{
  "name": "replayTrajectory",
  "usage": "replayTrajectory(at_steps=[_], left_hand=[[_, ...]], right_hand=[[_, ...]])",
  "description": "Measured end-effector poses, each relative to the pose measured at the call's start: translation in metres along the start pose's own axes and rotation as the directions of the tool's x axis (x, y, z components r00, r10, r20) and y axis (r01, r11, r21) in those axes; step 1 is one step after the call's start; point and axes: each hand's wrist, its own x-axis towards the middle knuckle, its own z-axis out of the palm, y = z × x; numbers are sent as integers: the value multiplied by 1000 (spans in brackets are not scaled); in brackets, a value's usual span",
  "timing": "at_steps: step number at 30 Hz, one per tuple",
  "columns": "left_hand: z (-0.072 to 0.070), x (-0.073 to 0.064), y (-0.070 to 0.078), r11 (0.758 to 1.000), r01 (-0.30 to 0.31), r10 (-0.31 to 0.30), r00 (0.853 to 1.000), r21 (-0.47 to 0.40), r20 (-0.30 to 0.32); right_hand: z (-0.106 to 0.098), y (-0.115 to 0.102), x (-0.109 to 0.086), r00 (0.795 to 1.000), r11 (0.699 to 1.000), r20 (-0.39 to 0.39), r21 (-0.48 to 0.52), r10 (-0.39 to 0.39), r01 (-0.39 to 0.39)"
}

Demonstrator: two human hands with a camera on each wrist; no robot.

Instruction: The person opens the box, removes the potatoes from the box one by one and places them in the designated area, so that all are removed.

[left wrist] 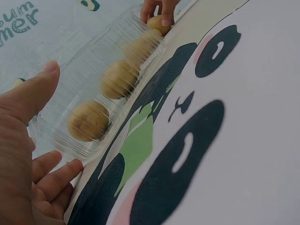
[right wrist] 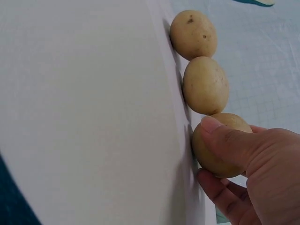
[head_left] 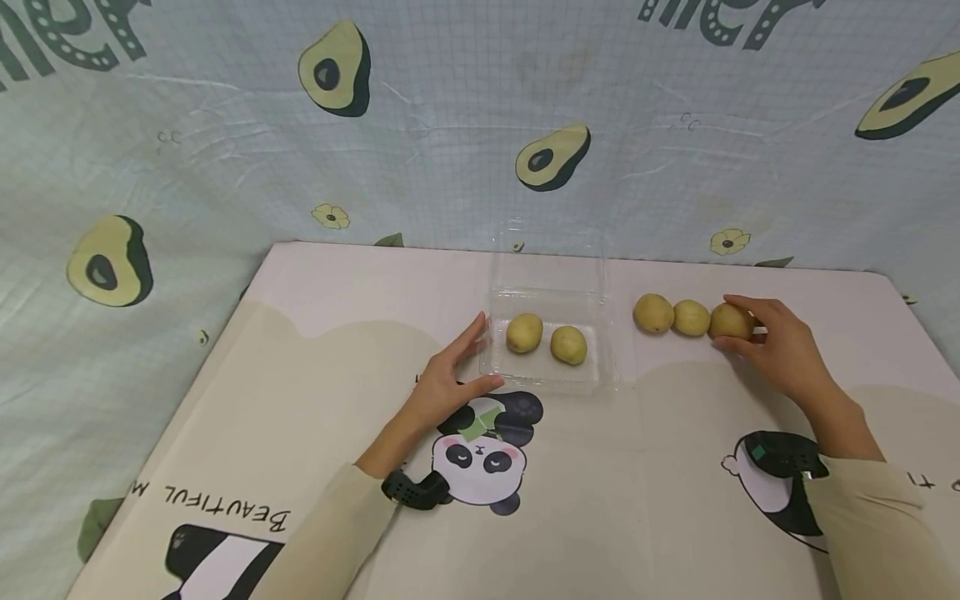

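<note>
A clear plastic clamshell box lies with its lid raised at the back, and two small potatoes sit apart inside it. At the box's left side is my left hand, thumb and fingers spread along the wall and near corner; the left wrist view shows it beside the box. To the right of the box, three potatoes stand in a touching row. My right hand grips the rightmost potato between thumb and fingers. Beside it are the middle potato and the far potato.
The table is covered by a pale cloth with printed pandas and lettering. Behind it hangs a light sheet with avocado prints, meeting the table's back edge. A dark band sits on the left wrist.
</note>
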Motion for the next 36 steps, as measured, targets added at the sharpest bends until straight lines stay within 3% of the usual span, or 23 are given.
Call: replayTrajectory(at_steps=[8,30,36], left_hand=[[0,-1,3,1000,-9,9,1000,4,-5],[0,-1,3,1000,-5,5,1000,-3,0],[1,-1,3,1000,1,-1,1000,1,-1]], right_hand=[[2,1,1,999,999,-30,41,21,-20],[-1,0,1,997,997,54,51,58,-61],[-3,-2,0,999,998,20,42,37,-38]])
